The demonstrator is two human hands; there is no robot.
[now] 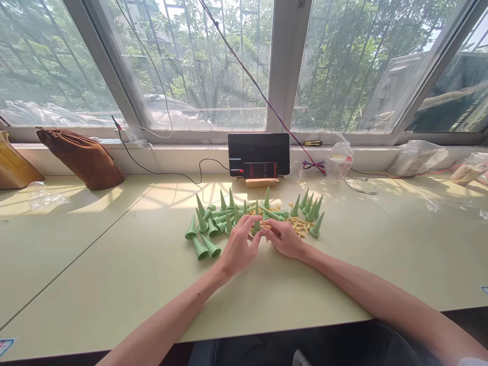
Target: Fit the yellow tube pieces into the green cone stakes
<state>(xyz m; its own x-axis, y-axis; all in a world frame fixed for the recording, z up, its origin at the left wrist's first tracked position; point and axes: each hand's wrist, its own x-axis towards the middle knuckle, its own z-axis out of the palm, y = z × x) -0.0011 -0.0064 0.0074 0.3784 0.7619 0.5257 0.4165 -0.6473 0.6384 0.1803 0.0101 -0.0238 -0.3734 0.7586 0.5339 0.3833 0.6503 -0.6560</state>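
Observation:
My left hand (pixel 241 245) is closed round the base of a green plastic spike (pixel 257 211), which points upward. My right hand (pixel 285 239) meets it from the other side, its thumb and fingers pinched together near the spike's base. Whatever those fingertips hold is too small to make out. To the left lie several hollow green spikes (pixel 201 249), some on their sides with open ends showing. Other green spikes (pixel 315 224) stand upright on their bases to the right. Small tan pegs (pixel 299 225) are scattered between and behind my hands.
A black tablet (pixel 259 145) and a phone (pixel 261 170) lean on a wooden stand at the back. A brown drawstring bag (pixel 82 158) sits back left. Back right are a cup in a plastic bag (pixel 339 161) and a coiled white cable (pixel 361 186). Windows line the far side.

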